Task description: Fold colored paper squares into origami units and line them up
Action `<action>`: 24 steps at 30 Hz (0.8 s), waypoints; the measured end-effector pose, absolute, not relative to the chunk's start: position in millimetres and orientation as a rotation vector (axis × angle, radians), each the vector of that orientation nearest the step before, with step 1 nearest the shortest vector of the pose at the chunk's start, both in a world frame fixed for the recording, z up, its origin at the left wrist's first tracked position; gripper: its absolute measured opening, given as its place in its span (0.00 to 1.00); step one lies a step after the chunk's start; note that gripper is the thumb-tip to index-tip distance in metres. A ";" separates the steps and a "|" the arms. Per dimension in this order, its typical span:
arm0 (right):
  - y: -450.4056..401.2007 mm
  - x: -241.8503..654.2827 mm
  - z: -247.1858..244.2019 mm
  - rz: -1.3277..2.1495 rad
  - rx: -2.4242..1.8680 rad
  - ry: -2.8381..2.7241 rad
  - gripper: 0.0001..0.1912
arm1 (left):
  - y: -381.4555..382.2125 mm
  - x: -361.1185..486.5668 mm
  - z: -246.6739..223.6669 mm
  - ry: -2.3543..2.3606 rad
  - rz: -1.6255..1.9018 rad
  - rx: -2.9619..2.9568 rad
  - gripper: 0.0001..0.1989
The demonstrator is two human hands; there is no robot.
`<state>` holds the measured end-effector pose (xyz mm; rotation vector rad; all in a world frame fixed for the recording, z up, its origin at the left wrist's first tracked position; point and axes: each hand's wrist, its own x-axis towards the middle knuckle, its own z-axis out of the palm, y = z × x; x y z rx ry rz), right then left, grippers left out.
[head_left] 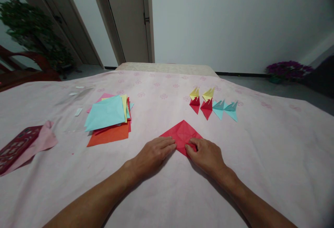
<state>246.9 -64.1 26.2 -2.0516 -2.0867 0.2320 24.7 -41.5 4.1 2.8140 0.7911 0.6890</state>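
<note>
A sheet of red origami paper lies on the table before me, turned like a diamond, with crease lines across its middle. On its left corner my left hand rests with the fingers stretched out flat. My right hand has its thumb and fingers closed on the paper's lower right part, which they partly cover. Beyond the sheet to the right sit several small folded paper birds: yellow ones, red ones and light blue ones.
To the left is a loose stack of coloured paper, light blue on top, beside a clear plastic sleeve. Farther left a dark red patterned object lies against a pink piece. A pink flowered cloth covers the table.
</note>
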 end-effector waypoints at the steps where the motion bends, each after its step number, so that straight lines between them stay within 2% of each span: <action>1: -64.1 247.1 26.5 0.239 -2.049 -2.086 0.14 | -42.6 25.5 2.3 0.827 0.652 2.829 0.18; 9: -64.7 250.0 32.6 0.369 -2.030 -2.082 0.23 | -57.0 33.3 -1.0 1.019 0.369 2.942 0.20; 17: -63.4 250.1 27.4 0.232 -2.075 -2.137 0.19 | -79.0 45.0 -3.7 1.230 0.202 2.857 0.35; 24: -62.9 251.7 28.8 0.243 -2.090 -2.133 0.18 | -80.7 43.5 -1.8 1.250 0.194 2.841 0.35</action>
